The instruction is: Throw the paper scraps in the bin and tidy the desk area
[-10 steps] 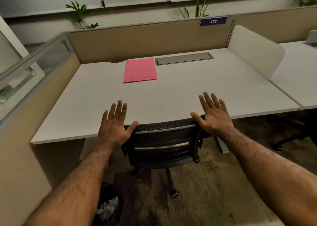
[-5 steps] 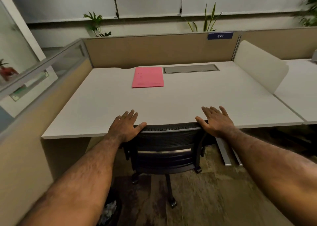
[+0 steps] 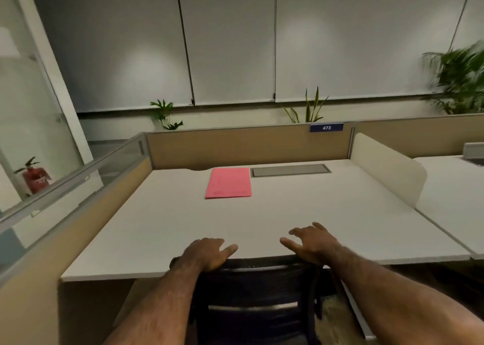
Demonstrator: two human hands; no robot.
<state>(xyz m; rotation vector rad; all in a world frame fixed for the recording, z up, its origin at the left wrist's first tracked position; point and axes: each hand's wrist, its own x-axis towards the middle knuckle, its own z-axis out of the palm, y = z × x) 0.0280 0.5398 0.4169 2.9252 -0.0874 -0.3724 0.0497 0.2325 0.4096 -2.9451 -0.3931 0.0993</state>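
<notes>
My left hand [image 3: 207, 253] lies curled over the top edge of the black mesh chair [image 3: 256, 287], which stands pushed against the front of the white desk [image 3: 340, 213]. My right hand [image 3: 311, 242] rests on the same chair top with its fingers spread above the desk edge. A pink folder [image 3: 228, 182] lies flat at the back middle of the desk. No paper scraps show on the desk, and no bin is in view.
A grey cable hatch [image 3: 290, 170] sits next to the folder. Tan partitions [image 3: 235, 148] close the back and left sides; a white divider [image 3: 385, 166] separates the neighbouring desk on the right. A red fire extinguisher [image 3: 34, 177] stands behind the glass at left.
The view has tilted up, so the bin on the floor has left the frame. Both hands have drawn closer together on the chair top, and the left fingers have curled.
</notes>
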